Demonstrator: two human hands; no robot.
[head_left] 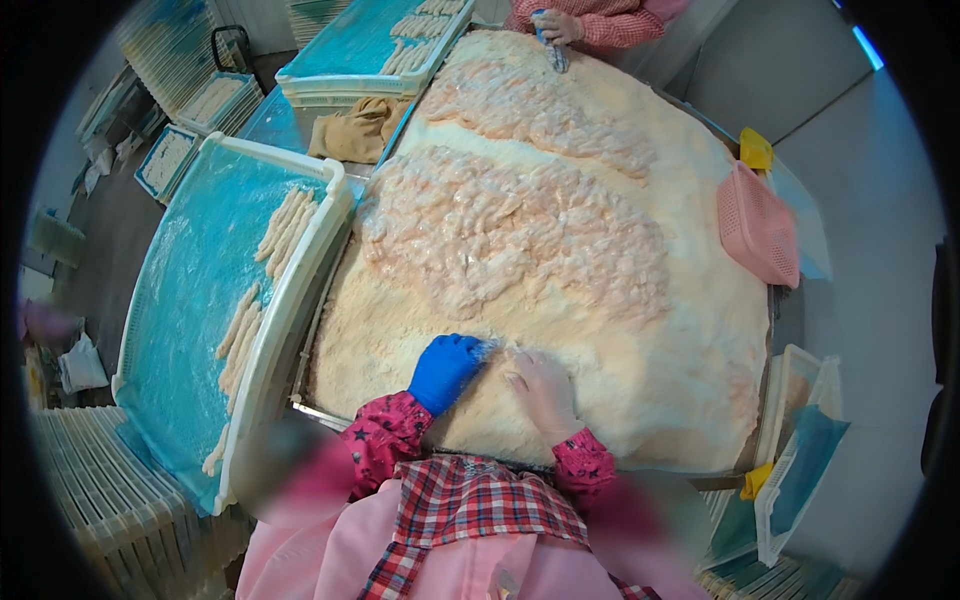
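My left hand [445,374], in a blue glove, rests at the near side of a table spread with pale crumbs [620,395]. Its fingers are curled closed, and whitish bits show at the fingertips; what they grip is not clear. Beside it, my right hand [546,393] wears a thin whitish glove. The fingers of that hand bend down into the crumbs with the thumb toward the left hand, and anything under them is hidden. Just beyond both hands lies a wide heap of wet, pale pink raw meat pieces [510,230].
At the left stands a white-rimmed tray [335,172] with blue lining and rows of coated strips [285,232]. Another such tray [340,88] lies farther back, near a brown cloth [360,130]. A pink basket [757,225] sits at the right edge. Across the table, a co-worker's gloved hand [560,27] holds a tool.
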